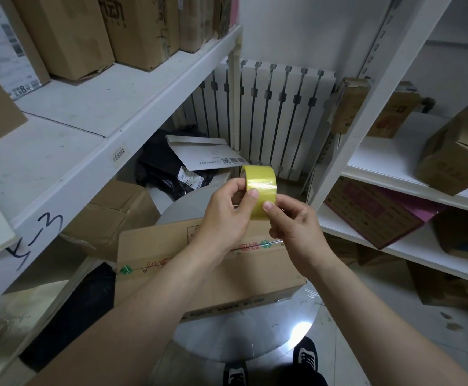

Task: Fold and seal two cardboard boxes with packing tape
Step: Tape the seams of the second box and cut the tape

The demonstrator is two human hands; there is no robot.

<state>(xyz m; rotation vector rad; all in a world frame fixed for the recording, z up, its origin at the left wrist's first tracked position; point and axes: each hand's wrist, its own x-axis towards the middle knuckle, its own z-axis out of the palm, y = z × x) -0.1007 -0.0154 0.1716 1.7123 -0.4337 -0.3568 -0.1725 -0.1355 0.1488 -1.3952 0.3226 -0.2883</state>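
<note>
A roll of yellow packing tape [260, 181] is held up in front of me, above a closed cardboard box [171, 263]. My left hand [227, 215] grips the roll from the left, thumb on its outer face. My right hand [294, 227] pinches the roll's lower right side, thumb pressed on the tape surface. The box lies flat on a round grey table [244, 338], with printed tape along its top seam. My forearms hide part of the box top.
White metal shelves [93, 140] on the left and white shelves [394, 168] on the right hold several cardboard boxes. A radiator [277, 112] stands behind. Black bags and a white envelope [207, 154] lie beyond the table. My shoes [305, 355] show below.
</note>
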